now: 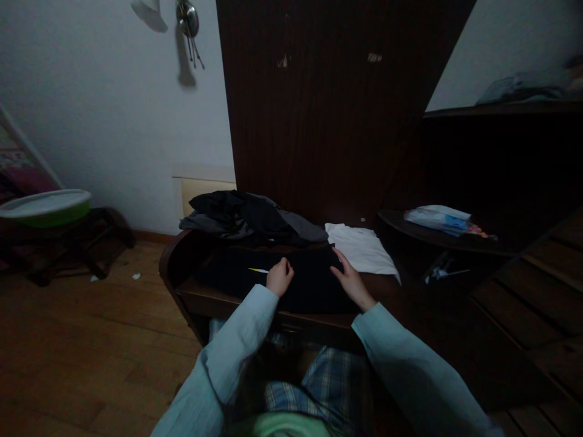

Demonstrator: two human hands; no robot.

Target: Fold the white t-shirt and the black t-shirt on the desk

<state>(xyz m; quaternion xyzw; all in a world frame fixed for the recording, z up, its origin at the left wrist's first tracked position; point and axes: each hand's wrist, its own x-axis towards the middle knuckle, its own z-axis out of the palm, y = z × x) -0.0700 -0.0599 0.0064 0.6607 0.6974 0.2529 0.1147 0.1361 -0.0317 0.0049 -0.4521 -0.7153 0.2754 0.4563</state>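
Note:
A black folded garment (314,285) lies flat along the dark wooden bench top in front of me. My left hand (280,277) rests over its middle with the fingers curled closed; what they pinch, if anything, is hidden. A thin white and yellow strip (258,271) shows on the black cloth just left of that hand, and I cannot tell what it is. At the garment's right end is my right hand (351,280), thumb and fingers apart, touching the cloth near its edge.
Behind the black garment is a heap of dark clothes (255,215). A folded white cloth (362,249) lies to the right. A plastic packet (437,218) sits on a side shelf (496,246). Far left, a green basin (50,209) stands on a low stool (86,243).

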